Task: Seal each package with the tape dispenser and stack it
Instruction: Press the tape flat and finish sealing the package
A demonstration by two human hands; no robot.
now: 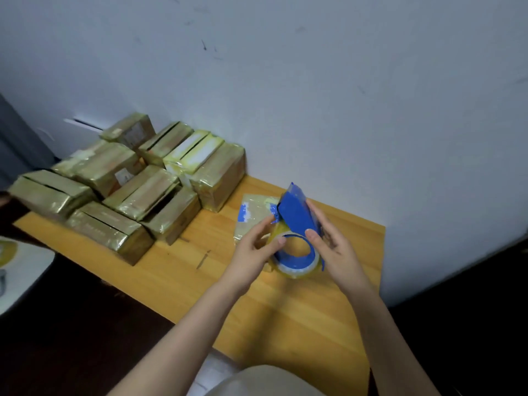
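Note:
A blue tape dispenser [297, 221] with a roll of clear yellowish tape [295, 262] is held above the wooden table [183, 270]. My right hand [331, 241] grips its blue body from the right, thumb on the front. My left hand [257, 247] pinches the roll's left edge with fingertips. Just behind the dispenser lies a flat package [254, 212] wrapped in clear tape, with blue marks on it. Several taped brown packages [148, 192] stand in a pile at the table's far left, against the wall.
The wall runs close behind the table. A white rounded surface [23, 270] with a tape roll on it sits at the left edge. Dark floor lies to the left and right of the table. My knee [265, 381] shows at the bottom.

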